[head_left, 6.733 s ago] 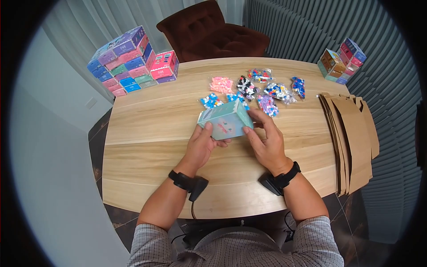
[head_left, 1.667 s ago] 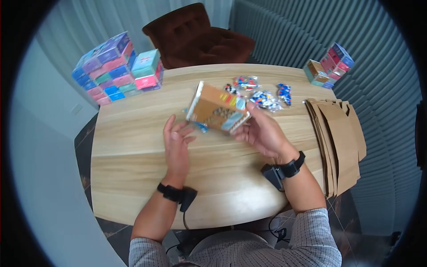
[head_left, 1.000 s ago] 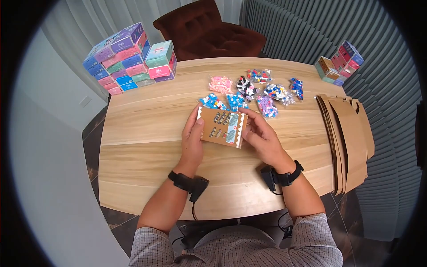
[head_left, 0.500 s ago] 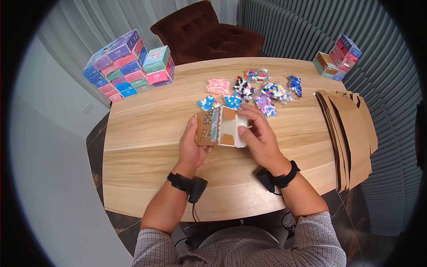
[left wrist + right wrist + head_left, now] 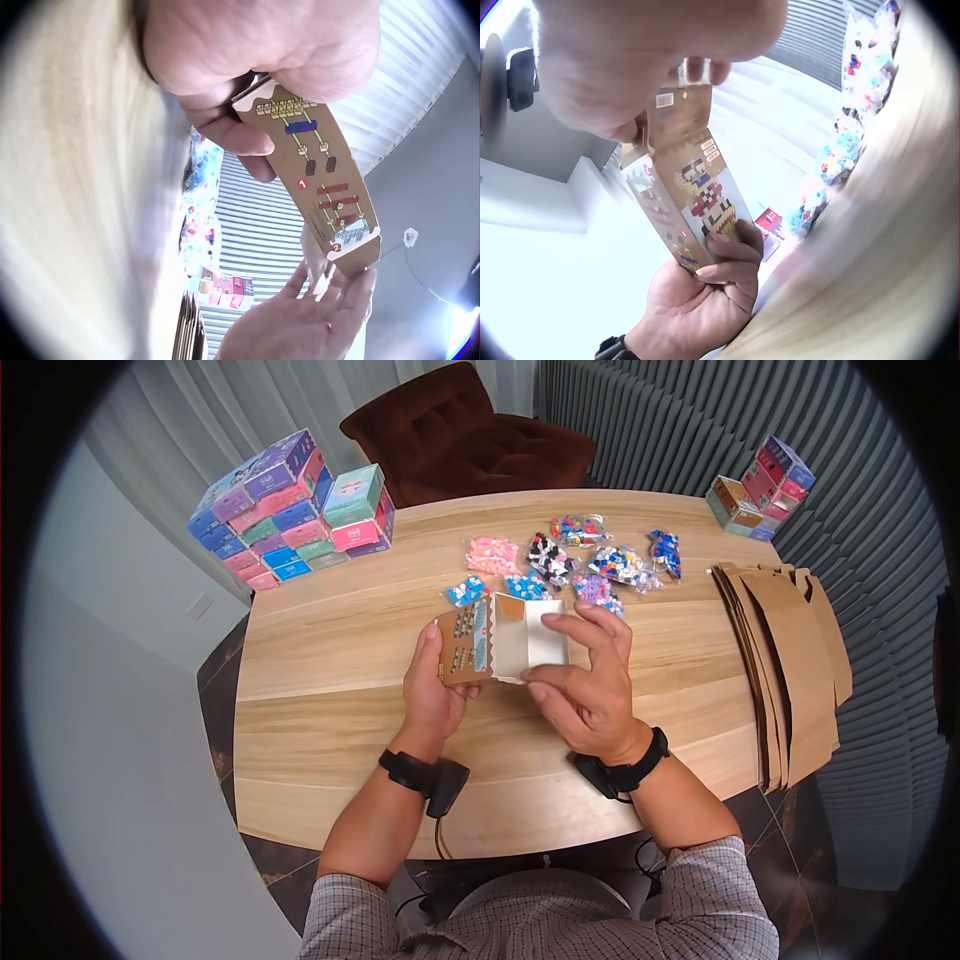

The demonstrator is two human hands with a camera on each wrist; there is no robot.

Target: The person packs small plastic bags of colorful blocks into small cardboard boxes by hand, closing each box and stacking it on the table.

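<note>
Brown printed box (image 5: 465, 647), end flap open, white inside, tilted in the left hand (image 5: 432, 690) above the table (image 5: 330, 750)

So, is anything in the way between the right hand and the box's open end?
Nothing visible. The right hand's fingers are at the box's open flap; the bags lie beyond, not between.

From above, the head view looks down on the box (image 5: 465, 650); both wrist views share it, nearer.
</note>
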